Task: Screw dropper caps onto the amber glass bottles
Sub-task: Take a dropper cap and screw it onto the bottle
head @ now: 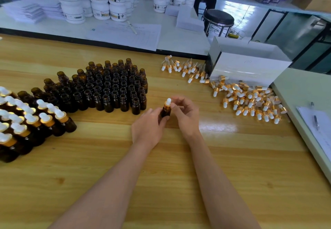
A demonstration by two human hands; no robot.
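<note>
Both hands are at mid-table [161,175].

- The left hand [149,125] grips one amber bottle [165,112]. Its fingers and thumb are curled round the bottle's body, and the bottle stands roughly upright between the two hands.
- The right hand [186,114] pinches the dropper cap [168,103] sitting on that bottle's neck. Thumb and forefinger are closed on the gold collar and the other fingers curl loosely above. The white rubber bulb pokes up just past the right fingertips [172,105].
- Whether the cap is fully seated on the threads cannot be told.

Stock, placed from the fingers:
- The open bottles [111,87] stand packed in rows. The nearest of them is just beyond and to the left of the left fingertips.
- The capped bottles [26,121] are grouped well off to the left of the left hand, at the table's edge.
- The loose caps [250,101] lie in a heap well to the right of the right hand. A thinner scatter of them lies beyond the fingers.
- A white box [247,64] lies on its side behind the heap.

Far beyond the fingers, on a second bench, there are stacked white jars [100,1] and a sheet of paper [125,33].
</note>
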